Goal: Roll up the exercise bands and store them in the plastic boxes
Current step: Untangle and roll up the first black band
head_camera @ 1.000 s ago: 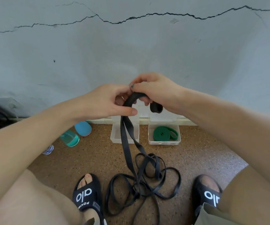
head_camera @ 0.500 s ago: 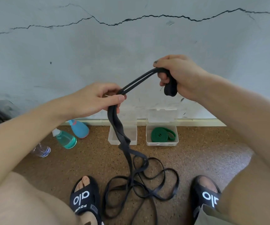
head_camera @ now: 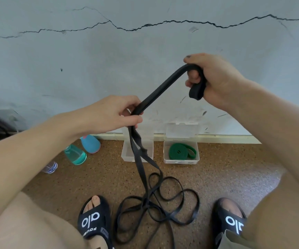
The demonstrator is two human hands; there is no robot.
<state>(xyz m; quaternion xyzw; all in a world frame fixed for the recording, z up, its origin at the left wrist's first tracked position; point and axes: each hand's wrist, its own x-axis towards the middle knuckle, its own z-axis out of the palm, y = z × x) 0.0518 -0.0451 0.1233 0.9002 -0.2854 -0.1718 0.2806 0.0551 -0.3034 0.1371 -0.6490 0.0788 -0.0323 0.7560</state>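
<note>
A long black exercise band [head_camera: 160, 90] stretches taut between both hands. My right hand [head_camera: 215, 78], raised high near the wall, grips its folded end, which pokes out below the fingers. My left hand [head_camera: 112, 114], lower and to the left, pinches the doubled band between thumb and fingers. From there the band hangs down to a loose tangle [head_camera: 163, 200] on the floor between my feet. Two clear plastic boxes stand open against the wall: the left box [head_camera: 127, 155] has nothing visible inside, and the right box [head_camera: 181, 159] holds a rolled green band [head_camera: 178, 151].
Brown speckled floor runs to a cracked grey wall. A teal bottle [head_camera: 76, 155], a blue bottle [head_camera: 91, 143] and a clear bottle [head_camera: 50, 167] lie at the left. My feet in black slides [head_camera: 93, 220] [head_camera: 230, 220] flank the tangle.
My hands have drawn apart: the right hand rose up and to the right with the band's end, and the band now runs taut between them. More of the band has lifted off the floor.
</note>
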